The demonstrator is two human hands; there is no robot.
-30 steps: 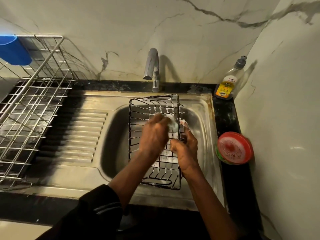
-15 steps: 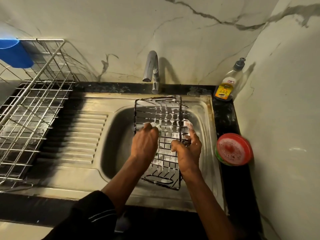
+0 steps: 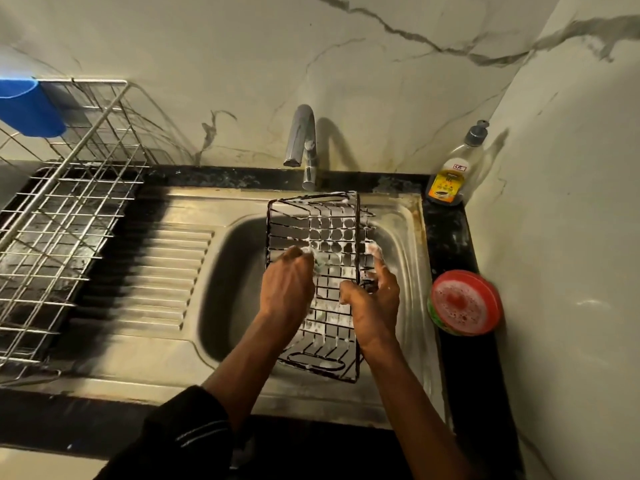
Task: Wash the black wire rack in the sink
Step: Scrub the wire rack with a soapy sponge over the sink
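Head view: we see the black wire rack standing on end in the basin of the sink. Its far end leans up towards the tap, its near end is down by the front wall of the basin, and white foam clings to most of its wires. Our right hand grips the rack's right side, with the thumb on the near face and the sudsy fingers wrapped behind the edge wire. Our left hand has its fingers curled around a foamy scrub pad, pressing it against the grid just left of the middle.

A second ago the left hand was further right, almost touching the right hand. Half a second ago it had slid to the left part of the grid, and it is in much the same spot now. The right hand's grip and the rack's tilt look unchanged.

A steel dish rack with a blue cup hooked on its corner stands well to the left of the basin. A soap bottle sits in the back right corner, and a round red-lidded tub is on the counter just right of the sink.
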